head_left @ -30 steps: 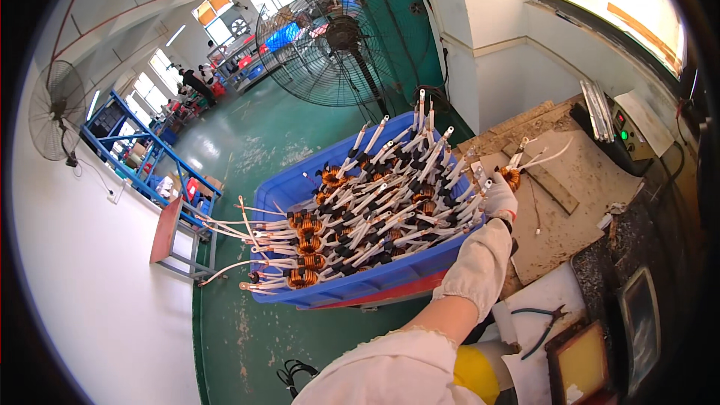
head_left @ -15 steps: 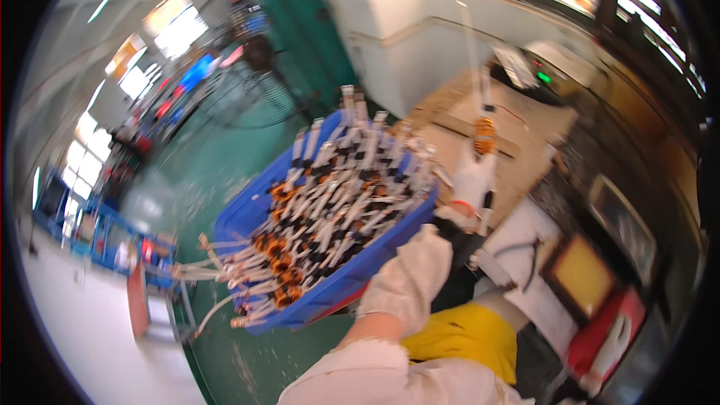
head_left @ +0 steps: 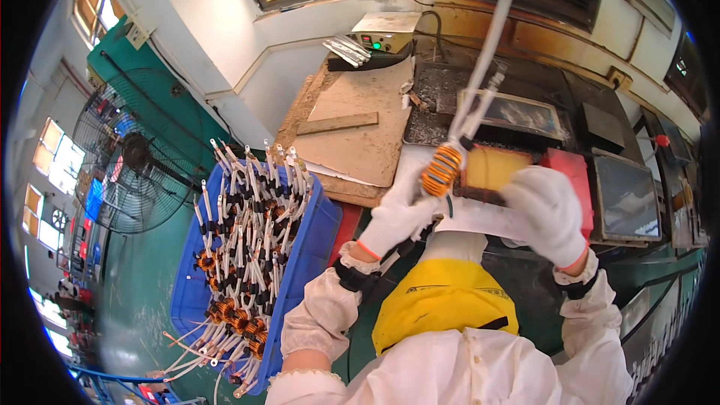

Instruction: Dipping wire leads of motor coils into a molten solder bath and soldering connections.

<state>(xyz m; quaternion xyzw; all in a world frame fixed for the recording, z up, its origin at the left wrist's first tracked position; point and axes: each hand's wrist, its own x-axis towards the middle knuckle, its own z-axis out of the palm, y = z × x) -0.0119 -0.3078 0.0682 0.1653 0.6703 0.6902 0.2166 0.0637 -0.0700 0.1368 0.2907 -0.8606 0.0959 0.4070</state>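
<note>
My left hand [head_left: 399,216], in a white glove, is closed around a ring-shaped coil [head_left: 442,169] wound with orange wire. Long white-sleeved leads [head_left: 481,67] stick up from the coil toward the window, and more of it trails below my wrist. My right hand [head_left: 551,210], also gloved in white, is raised beside a yellow block in a dark frame [head_left: 491,167] and partly covers a red object [head_left: 571,180]. Motion smears its fingers, so their pose is unclear. To my left, a blue bin [head_left: 304,251] is heaped with similar coils [head_left: 236,315] and leads.
A brown board [head_left: 352,151] with a wooden strip [head_left: 337,123] lies at the back. Behind it stands a control box [head_left: 386,32] with a green light. Dark framed panels [head_left: 628,199] stand at right. A large fan [head_left: 135,150] stands at far left.
My view has swung right, and the bin now appears further left. The left hand still holds the coil, now nearer to me. My right hand has come up over the bench.
</note>
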